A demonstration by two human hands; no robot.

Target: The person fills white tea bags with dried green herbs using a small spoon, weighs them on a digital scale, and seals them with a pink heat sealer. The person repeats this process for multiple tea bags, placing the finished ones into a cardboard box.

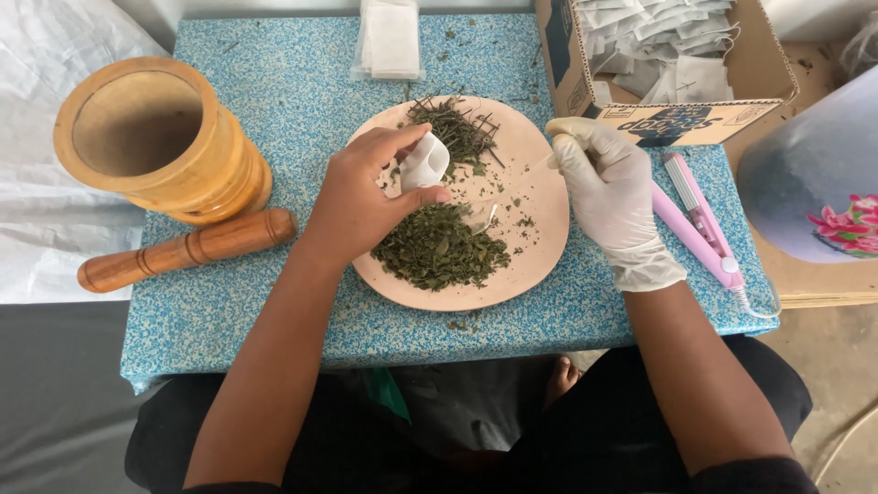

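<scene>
Herbs [439, 247] lie heaped on the pink plate [540, 229], just below our left hand [366, 201], which pinches a small white bag [425, 163] by its mouth. Our gloved right hand [608, 197] closes on a clear spoon [512, 187] reaching toward the bag. Filling looks barely begun, we judge: most leaves remain, stems [457, 123] lie above.
</scene>
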